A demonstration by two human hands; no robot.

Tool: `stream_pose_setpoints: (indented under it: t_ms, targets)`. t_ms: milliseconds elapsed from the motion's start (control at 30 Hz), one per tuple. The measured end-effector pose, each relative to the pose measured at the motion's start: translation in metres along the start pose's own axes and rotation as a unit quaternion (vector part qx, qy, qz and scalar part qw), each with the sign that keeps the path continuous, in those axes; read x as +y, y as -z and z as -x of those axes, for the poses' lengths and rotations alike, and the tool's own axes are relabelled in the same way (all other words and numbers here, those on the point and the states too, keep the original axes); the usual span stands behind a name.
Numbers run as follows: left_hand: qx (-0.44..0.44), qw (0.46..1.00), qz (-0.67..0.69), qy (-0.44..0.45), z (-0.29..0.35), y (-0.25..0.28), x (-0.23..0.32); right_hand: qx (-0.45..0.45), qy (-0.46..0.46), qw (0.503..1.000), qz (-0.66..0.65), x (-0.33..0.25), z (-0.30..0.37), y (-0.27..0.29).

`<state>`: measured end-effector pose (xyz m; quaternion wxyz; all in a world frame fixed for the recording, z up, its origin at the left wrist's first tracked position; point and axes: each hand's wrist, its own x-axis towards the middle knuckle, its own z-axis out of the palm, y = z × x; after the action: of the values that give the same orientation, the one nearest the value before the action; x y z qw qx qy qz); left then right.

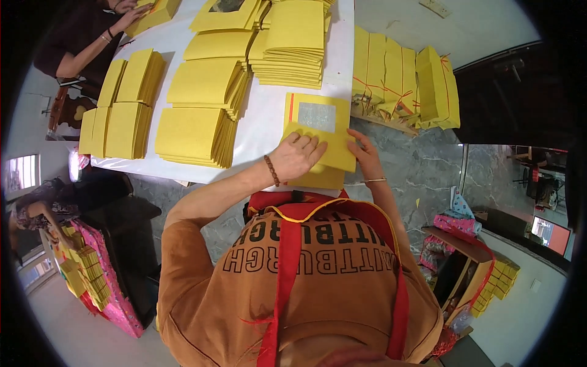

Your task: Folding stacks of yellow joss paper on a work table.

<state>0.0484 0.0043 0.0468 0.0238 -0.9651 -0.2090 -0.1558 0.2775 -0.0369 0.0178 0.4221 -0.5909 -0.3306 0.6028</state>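
A sheet of yellow paper (340, 160) lies partly folded over at the near right corner of the table, its flap raised. Beyond the flap, a silver rectangle (317, 115) and a thin red stripe show on the yellow paper beneath. My left hand (298, 154), with a brown bead bracelet at the wrist, holds the flap from the left, fingers bent and close together. At the right edge of the flap, my right hand (365, 151) pinches the paper between thumb and fingers. Part of the sheet is hidden under my left hand.
Several stacks of folded yellow paper (192, 136) stand left on the white-covered table (257, 137). A taller stack (287, 67) lies ahead. Bundles tied with red string (391, 79) are beyond the right edge. Another person's hands (126, 18) work at the far left.
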Motion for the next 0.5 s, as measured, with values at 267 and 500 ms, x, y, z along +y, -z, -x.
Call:
stream_pose_setpoints:
  t_ms: [267, 500]
  targets:
    - [0.163, 0.984, -0.064, -0.019, -0.025, 0.089, -0.038, -0.170, 0.062, 0.969, -0.169, -0.086, -0.004, -0.007]
    - [0.235, 0.928, -0.129, 0.260, -0.020, 0.101, -0.067, -0.078, 0.174, 0.972, -0.138, -0.168, -0.092, -0.066]
